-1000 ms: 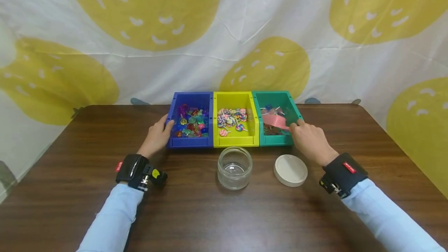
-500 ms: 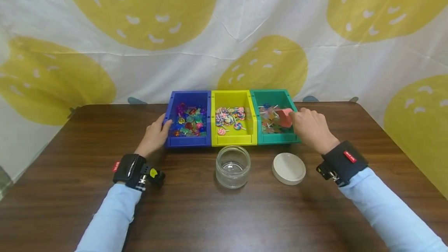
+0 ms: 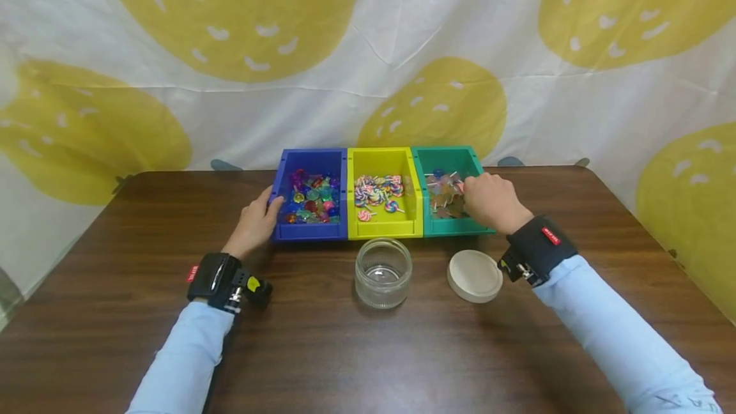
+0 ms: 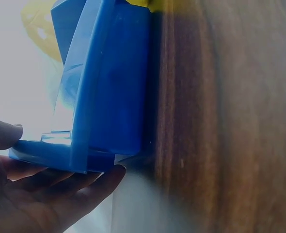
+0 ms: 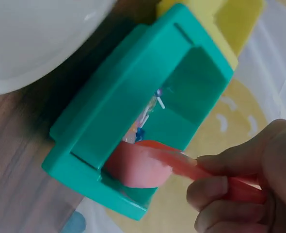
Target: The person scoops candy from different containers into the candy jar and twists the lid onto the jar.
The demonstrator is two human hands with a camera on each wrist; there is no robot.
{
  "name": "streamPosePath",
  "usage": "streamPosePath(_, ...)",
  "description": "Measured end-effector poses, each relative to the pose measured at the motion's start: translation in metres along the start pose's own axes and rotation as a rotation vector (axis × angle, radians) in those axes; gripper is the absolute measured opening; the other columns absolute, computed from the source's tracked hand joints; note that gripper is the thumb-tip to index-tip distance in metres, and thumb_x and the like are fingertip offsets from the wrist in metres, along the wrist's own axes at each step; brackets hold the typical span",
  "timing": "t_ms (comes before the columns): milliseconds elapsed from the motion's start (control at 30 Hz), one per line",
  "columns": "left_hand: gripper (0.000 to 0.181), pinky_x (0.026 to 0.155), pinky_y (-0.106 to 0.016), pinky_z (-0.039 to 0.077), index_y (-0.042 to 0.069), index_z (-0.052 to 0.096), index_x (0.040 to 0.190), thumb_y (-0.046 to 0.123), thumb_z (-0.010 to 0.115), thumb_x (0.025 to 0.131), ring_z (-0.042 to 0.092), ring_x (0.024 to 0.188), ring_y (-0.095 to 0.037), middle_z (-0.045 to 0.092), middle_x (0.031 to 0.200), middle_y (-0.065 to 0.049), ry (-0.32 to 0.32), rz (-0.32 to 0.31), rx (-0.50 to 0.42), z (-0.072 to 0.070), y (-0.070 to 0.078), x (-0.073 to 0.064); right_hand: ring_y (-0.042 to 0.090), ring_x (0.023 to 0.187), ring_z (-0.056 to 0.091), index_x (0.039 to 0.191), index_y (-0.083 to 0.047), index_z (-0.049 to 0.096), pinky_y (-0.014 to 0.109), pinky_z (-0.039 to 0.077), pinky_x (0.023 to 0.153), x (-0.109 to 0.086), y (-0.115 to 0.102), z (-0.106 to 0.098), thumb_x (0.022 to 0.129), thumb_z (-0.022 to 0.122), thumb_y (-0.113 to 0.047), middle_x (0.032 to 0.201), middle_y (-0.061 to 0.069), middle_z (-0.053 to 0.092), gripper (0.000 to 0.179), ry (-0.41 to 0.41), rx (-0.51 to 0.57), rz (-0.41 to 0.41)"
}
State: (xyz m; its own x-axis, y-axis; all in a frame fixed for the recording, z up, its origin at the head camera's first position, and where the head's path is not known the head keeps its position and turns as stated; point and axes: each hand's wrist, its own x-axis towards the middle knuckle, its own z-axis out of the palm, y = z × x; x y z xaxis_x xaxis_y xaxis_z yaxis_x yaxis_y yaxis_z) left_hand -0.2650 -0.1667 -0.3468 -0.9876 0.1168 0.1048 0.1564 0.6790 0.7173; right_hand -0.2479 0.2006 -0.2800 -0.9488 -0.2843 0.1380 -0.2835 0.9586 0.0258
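Note:
My left hand (image 3: 253, 225) holds the left wall of the blue bin (image 3: 310, 232), thumb on the rim and fingers along the outside, as the left wrist view shows. Colourful gem-like pieces (image 3: 313, 200) lie in that bin. With my right hand (image 3: 496, 202) I grip the handle of a pink scoop (image 5: 140, 167), whose bowl dips into the teal bin (image 3: 457, 227). From the head view my hand hides most of the scoop. Wrapped lollipops (image 3: 445, 200) fill the teal bin's floor. Swirl lollipops (image 3: 376, 191) lie inside the yellow bin (image 3: 385, 230) between the other two.
A clear glass jar (image 3: 383, 276), without a lid on it, stands in front of the yellow bin. To its right a white lid (image 3: 475, 276) lies on the brown wooden table (image 3: 368, 363). A white cloth with yellow shapes (image 3: 434, 101) hangs behind the bins.
My right hand has moved the pink scoop rightward in the teal bin, then turned and come back left, covering the scoop in the head view. The left hand keeps its hold on the blue bin.

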Motion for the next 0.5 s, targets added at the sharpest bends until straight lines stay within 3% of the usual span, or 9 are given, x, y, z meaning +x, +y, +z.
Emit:
streamPosePath(233, 0.049, 0.098, -0.054, 0.029, -0.002, 0.018, 0.139, 0.023, 0.027, 0.099, 0.039, 0.118, -0.041, 0.037, 0.132, -0.029, 0.004, -0.003, -0.009, 0.001, -0.001, -0.001, 0.017, 0.043, 0.041, 0.054, -0.008, 0.043, 0.025, 0.033, 0.038, 0.007, 0.004, -0.01, 0.085, 0.046, -0.006, 0.05, 0.002, 0.037, 0.032, -0.086, 0.198, 0.116)
streamPosePath(400, 0.049, 0.097, -0.054, 0.031, -0.002, 0.017, 0.14, 0.024, 0.028, 0.099, 0.041, 0.115, -0.041, 0.038, 0.13, -0.03, 0.008, 0.002, -0.011, 0.002, -0.002, 0.0, 0.009, 0.042, 0.02, 0.048, -0.014, 0.03, 0.021, 0.021, 0.043, 0.009, 0.009, -0.017, 0.085, 0.04, -0.003, 0.047, -0.003, 0.023, 0.04, -0.147, 0.327, 0.069)
streamPosePath(500, 0.05, 0.096, -0.055, 0.031, -0.002, 0.017, 0.14, 0.024, 0.028, 0.099, 0.042, 0.114, -0.041, 0.038, 0.13, -0.03, 0.009, 0.003, -0.015, 0.003, -0.002, 0.0, 0.008, 0.041, 0.02, 0.048, -0.014, 0.027, 0.022, 0.021, 0.044, 0.01, 0.011, -0.02, 0.084, 0.037, -0.002, 0.047, -0.004, 0.021, 0.039, -0.17, 0.385, 0.078)
